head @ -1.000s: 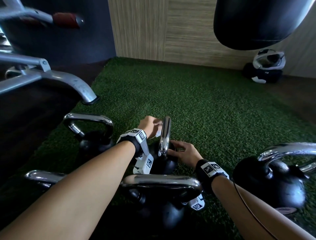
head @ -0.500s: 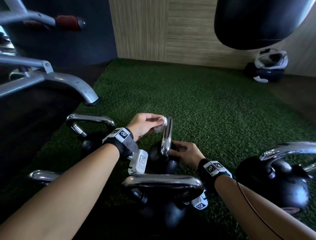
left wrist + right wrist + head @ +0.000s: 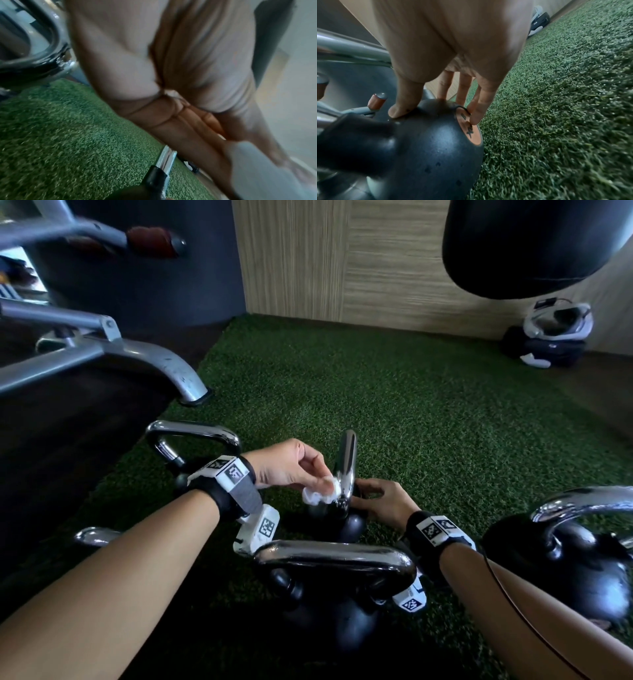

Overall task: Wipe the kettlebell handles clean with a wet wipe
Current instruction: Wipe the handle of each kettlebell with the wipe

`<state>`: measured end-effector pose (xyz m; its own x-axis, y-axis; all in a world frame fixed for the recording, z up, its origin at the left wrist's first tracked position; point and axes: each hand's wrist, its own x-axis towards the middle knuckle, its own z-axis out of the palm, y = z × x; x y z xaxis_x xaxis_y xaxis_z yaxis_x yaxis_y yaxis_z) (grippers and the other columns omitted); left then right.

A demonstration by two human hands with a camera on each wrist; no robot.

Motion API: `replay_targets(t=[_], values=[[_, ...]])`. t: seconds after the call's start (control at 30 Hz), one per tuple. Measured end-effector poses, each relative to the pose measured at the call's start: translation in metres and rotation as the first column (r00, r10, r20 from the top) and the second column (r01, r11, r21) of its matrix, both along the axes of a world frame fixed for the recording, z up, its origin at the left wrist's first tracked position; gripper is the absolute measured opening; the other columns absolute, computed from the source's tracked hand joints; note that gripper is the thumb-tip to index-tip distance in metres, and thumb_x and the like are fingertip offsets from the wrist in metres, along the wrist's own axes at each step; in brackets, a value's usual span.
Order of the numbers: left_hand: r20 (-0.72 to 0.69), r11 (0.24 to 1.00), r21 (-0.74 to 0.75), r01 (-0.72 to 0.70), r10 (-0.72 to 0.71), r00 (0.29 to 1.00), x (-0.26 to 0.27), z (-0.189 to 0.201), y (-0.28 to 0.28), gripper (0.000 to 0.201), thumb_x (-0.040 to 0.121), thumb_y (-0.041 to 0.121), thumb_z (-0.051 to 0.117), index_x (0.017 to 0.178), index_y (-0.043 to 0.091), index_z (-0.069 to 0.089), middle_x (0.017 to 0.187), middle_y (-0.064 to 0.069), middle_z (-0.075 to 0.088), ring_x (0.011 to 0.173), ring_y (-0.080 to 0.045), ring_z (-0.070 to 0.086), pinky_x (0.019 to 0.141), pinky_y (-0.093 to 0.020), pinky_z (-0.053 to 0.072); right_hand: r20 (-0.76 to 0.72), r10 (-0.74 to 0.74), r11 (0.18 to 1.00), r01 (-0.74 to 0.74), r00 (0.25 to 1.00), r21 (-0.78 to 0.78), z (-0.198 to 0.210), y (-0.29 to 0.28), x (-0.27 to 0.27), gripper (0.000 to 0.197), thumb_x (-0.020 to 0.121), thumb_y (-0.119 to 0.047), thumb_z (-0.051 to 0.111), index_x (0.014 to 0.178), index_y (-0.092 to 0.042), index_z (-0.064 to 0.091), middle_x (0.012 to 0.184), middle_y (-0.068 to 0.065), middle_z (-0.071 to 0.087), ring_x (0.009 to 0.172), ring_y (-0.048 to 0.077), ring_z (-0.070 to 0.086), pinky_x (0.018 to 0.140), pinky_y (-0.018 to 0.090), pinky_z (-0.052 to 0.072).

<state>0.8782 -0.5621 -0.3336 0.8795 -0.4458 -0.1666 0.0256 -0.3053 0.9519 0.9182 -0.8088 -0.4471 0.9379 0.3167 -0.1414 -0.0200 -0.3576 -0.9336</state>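
A small black kettlebell [image 3: 349, 527] with a chrome handle [image 3: 346, 460] stands on green turf [image 3: 394, 412] in the head view. My left hand [image 3: 291, 465] pinches a crumpled white wet wipe [image 3: 320, 493] against the lower left side of that handle. In the left wrist view the wipe [image 3: 254, 166] shows as a blurred white patch beyond my curled fingers. My right hand [image 3: 383, 501] steadies the bell from the right. The right wrist view shows its thumb and fingers [image 3: 477, 108] spread over the black ball [image 3: 435, 146], touching an orange label [image 3: 469, 129].
Other chrome-handled kettlebells stand close by: one in front of me [image 3: 329, 559], one at the right [image 3: 561, 563], one behind my left wrist [image 3: 191, 436]. A grey machine frame [image 3: 102, 354] lies at the left. A black punching bag [image 3: 527, 244] hangs upper right above a bag [image 3: 548, 340].
My left hand has slid the wipe down the handle, from near its top to its lower part. The right hand has stayed on the bell.
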Motion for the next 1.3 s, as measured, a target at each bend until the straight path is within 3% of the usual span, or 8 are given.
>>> replay_targets(t=[0.23, 0.43, 0.67, 0.77, 0.9, 1.03, 1.23, 1.3], values=[[0.195, 0.912, 0.41, 0.035, -0.125, 0.973, -0.016, 0.002, -0.006, 0.023, 0.065, 0.023, 0.097, 0.08, 0.014, 0.082, 0.084, 0.004, 0.08, 0.081, -0.015, 0.074, 0.079, -0.031, 0.058, 0.004, -0.013, 1.0, 0.013, 1.0, 0.01, -0.001, 0.001, 0.0, 0.064, 0.05, -0.061, 0.093, 0.108, -0.039, 0.079, 0.108, -0.013, 0.078, 0.103, 0.015, 0.075, 0.093, 0.042, 0.061], [0.323, 0.887, 0.455, -0.077, -0.084, 0.943, -0.03, -0.003, -0.012, 0.018, 0.065, 0.022, 0.096, 0.076, 0.021, 0.082, 0.078, 0.012, 0.078, 0.078, -0.006, 0.074, 0.079, -0.026, 0.059, 0.006, -0.036, 0.999, 0.036, 0.999, -0.01, -0.01, -0.002, 0.005, 0.084, 0.039, -0.075, 0.09, 0.113, -0.037, 0.077, 0.112, -0.015, 0.077, 0.104, 0.01, 0.074, 0.098, 0.045, 0.059], [0.386, 0.831, 0.533, -0.157, -0.073, 0.92, -0.032, -0.021, -0.012, 0.018, 0.069, 0.02, 0.094, 0.073, 0.022, 0.077, 0.077, 0.009, 0.077, 0.074, 0.0, 0.071, 0.073, -0.02, 0.058, 0.026, 0.066, 0.99, -0.062, 0.997, -0.128, 0.011, -0.003, 0.001, 0.067, 0.064, -0.058, 0.089, 0.124, -0.032, 0.073, 0.117, -0.014, 0.074, 0.109, 0.006, 0.069, 0.098, 0.026, 0.052], [0.414, 0.816, 0.549, -0.182, -0.075, 0.907, -0.029, -0.007, -0.004, 0.02, 0.075, 0.013, 0.09, 0.074, 0.027, 0.076, 0.078, 0.012, 0.077, 0.074, 0.003, 0.072, 0.076, -0.022, 0.06, 0.028, 0.099, 0.982, -0.093, 0.995, -0.162, 0.045, -0.005, 0.007, 0.064, 0.071, -0.053, 0.087, 0.128, -0.03, 0.069, 0.119, -0.009, 0.073, 0.108, 0.01, 0.069, 0.098, 0.034, 0.053], [0.55, 0.842, 0.304, -0.446, 0.227, 0.804, -0.022, 0.028, 0.006, 0.024, 0.077, 0.024, 0.09, 0.093, 0.031, 0.074, 0.087, 0.016, 0.077, 0.08, 0.009, 0.07, 0.076, -0.022, 0.06, 0.206, -0.059, 0.998, 0.05, 0.977, 0.046, 0.105, -0.004, 0.007, 0.041, 0.09, -0.03, 0.077, 0.129, -0.024, 0.067, 0.112, -0.003, 0.071, 0.099, 0.009, 0.067, 0.073, 0.023, 0.051], [0.416, 0.805, 0.08, -0.589, 0.51, 0.753, -0.006, 0.058, 0.004, 0.048, 0.069, 0.049, 0.09, 0.11, 0.03, 0.073, 0.092, 0.013, 0.076, 0.089, -0.003, 0.072, 0.078, -0.024, 0.056, 0.312, 0.008, 0.974, -0.078, 0.95, 0.214, 0.151, 0.006, -0.001, 0.033, 0.083, -0.02, 0.082, 0.116, -0.024, 0.077, 0.095, 0.001, 0.075, 0.073, 0.013, 0.062, 0.065, 0.025, 0.051], [0.209, 0.863, -0.068, -0.501, 0.503, 0.839, 0.007, 0.07, -0.008, 0.07, 0.037, 0.067, 0.09, 0.089, 0.021, 0.08, 0.092, 0.0, 0.081, 0.098, -0.024, 0.075, 0.102, -0.046, 0.055, 0.417, 0.149, 0.973, -0.209, 0.897, 0.102, 0.164, 0.026, -0.005, 0.055, 0.067, -0.044, 0.093, 0.118, -0.036, 0.077, 0.11, 0.005, 0.079, 0.09, 0.056, 0.068, 0.083, 0.071, 0.056], [0.138, 0.868, -0.103, -0.486, 0.497, 0.857, 0.008, 0.069, -0.013, 0.058, 0.041, 0.057, 0.093, 0.082, 0.019, 0.077, 0.091, -0.004, 0.08, 0.096, -0.027, 0.074, 0.102, -0.047, 0.056, 0.434, 0.066, 0.974, -0.153, 0.898, 0.169, 0.161, 0.029, -0.007, 0.06, 0.061, -0.05, 0.093, 0.117, -0.032, 0.078, 0.109, 0.004, 0.08, 0.094, 0.044, 0.074, 0.086, 0.063, 0.059]])
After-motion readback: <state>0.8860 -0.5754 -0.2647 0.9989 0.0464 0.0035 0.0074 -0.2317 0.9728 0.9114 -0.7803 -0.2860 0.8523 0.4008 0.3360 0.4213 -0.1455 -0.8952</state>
